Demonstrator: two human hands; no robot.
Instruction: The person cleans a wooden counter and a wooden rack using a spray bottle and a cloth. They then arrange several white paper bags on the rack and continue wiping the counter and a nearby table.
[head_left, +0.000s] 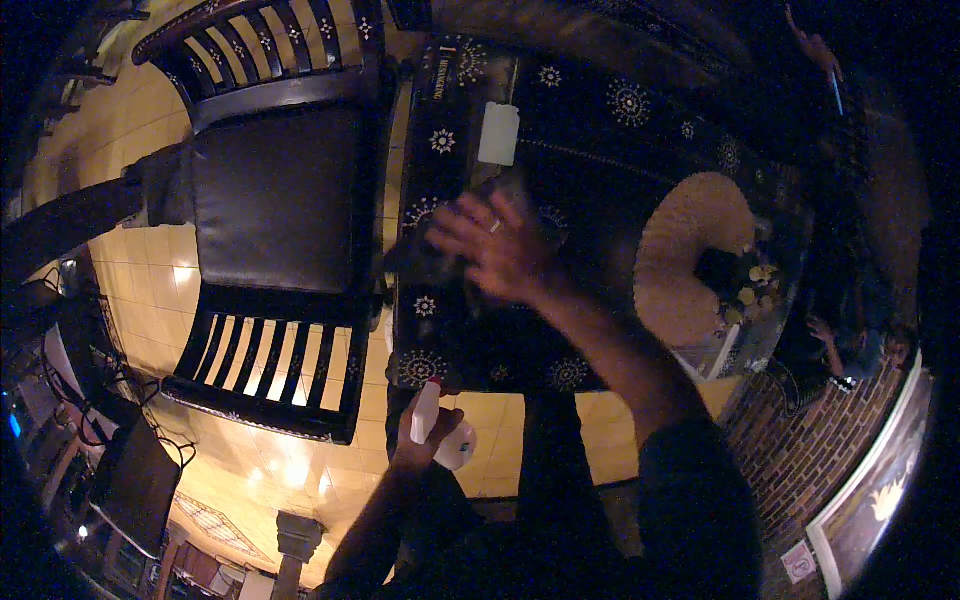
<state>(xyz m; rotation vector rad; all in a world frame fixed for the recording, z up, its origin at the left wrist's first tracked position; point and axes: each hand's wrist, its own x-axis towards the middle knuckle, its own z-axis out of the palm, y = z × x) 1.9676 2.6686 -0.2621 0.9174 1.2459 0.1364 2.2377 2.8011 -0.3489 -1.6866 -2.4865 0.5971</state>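
My left hand (421, 435) grips a white spray bottle (456, 447) by its neck, just off the near left corner of a dark table (600, 176). The bottle's trigger head (427, 411) points up towards the tabletop. Over the table's left part my right hand (499, 247) is stretched out, palm down, fingers spread and blurred. A ring shows on one finger. Dark material lies around and under this hand, perhaps a cloth; the dim light hides its outline. Beyond the fingers a pale rectangular patch (499, 135) shows on the tabletop; I cannot tell whether it is a card or a reflection.
A dark slatted wooden chair (277, 199) with a padded seat stands left of the table. Yellowish flowers (757, 289) and a round tan shape (675, 225) are at the table's right end. A brick surface (802, 442) and framed picture (877, 495) lie lower right.
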